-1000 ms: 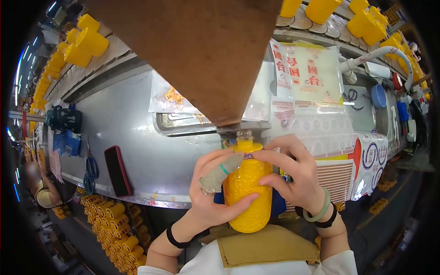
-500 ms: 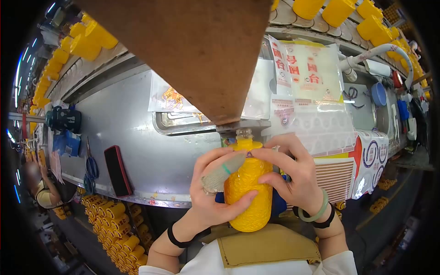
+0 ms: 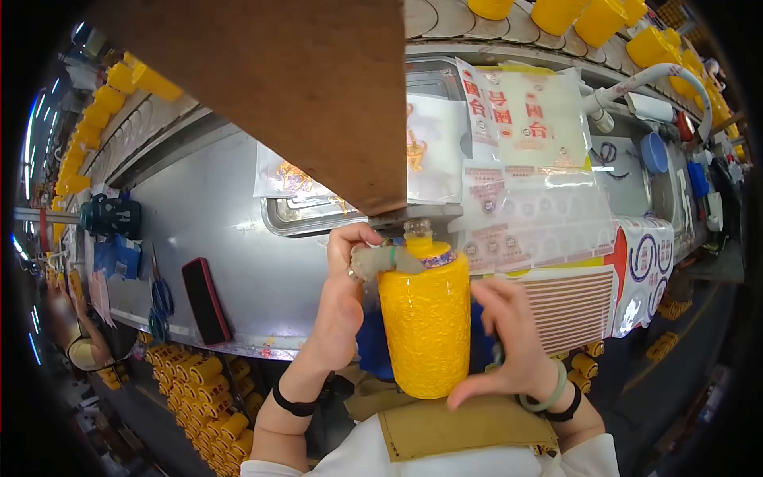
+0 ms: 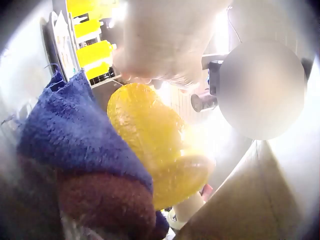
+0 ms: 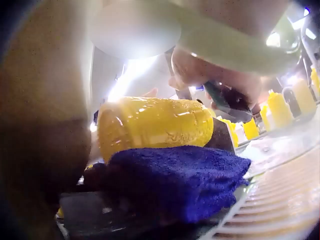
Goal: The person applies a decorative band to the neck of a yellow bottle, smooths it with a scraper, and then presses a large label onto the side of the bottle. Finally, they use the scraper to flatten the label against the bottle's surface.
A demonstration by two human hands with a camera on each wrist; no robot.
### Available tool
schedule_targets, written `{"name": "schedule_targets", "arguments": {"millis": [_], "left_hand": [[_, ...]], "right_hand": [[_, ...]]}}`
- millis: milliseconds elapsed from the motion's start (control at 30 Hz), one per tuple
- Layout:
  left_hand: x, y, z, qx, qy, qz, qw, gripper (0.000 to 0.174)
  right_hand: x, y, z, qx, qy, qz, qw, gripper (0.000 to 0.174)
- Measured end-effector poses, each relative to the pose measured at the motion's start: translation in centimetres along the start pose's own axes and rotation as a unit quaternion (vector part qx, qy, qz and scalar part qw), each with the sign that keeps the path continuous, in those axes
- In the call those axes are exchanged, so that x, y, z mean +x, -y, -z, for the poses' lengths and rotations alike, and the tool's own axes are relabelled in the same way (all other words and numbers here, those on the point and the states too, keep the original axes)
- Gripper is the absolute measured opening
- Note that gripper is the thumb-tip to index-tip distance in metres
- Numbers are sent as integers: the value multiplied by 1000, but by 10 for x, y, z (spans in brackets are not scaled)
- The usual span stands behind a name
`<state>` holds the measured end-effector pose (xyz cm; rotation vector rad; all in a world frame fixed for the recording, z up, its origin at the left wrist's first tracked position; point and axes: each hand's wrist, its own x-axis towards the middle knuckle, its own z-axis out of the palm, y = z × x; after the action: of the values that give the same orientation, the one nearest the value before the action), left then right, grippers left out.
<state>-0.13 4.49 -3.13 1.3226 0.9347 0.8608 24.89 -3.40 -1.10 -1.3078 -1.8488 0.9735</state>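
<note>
A yellow bottle [image 3: 425, 326] with a raised texture lies in front of the person. Its clear neck [image 3: 417, 230] points away from the body, and a purple patterned band [image 3: 439, 259] runs round its shoulder. The left hand [image 3: 340, 298] is at the bottle's left shoulder, where a finger in a greyish sleeve with a green ring [image 3: 381, 261] touches it. On the right side, the right hand [image 3: 513, 342] has its thumb and fingers spread apart beside the bottle's lower body. A blue cloth [image 5: 180, 175] is under the bottle in the right wrist view.
A brown board [image 3: 302, 95] hangs over the work area. Printed sheets [image 3: 532, 127] and a striped sheet [image 3: 564, 306] lie to the right, a metal tray [image 3: 294, 222] behind. A phone [image 3: 205, 302] and scissors [image 3: 160, 298] lie left. Yellow bottles [image 3: 600, 20] line the conveyor.
Both hands have moved off the band, leaving it in plain view. The left thumb has left the bottle's body, and the right hand has dropped lower and spread at the right side.
</note>
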Motion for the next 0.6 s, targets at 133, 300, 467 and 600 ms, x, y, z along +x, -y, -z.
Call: {"name": "schedule_targets", "arguments": {"millis": [133,300,467,600], "left_hand": [[6,6,7,9,23,-44,999,90],[9,6,4,-16,35,-28,999,88],[10,14,2,-63,28,-6,998,83],[8,11,1,-44,20,-35,998,79]], "right_hand": [[-23,5,-25,-44,51,-28,997,119],[-21,18,-31,-168,-3,10,986,79],[-28,35,-25,-220,22,78,972,76],[-27,15,-34,-234,-12,24,972,84]]}}
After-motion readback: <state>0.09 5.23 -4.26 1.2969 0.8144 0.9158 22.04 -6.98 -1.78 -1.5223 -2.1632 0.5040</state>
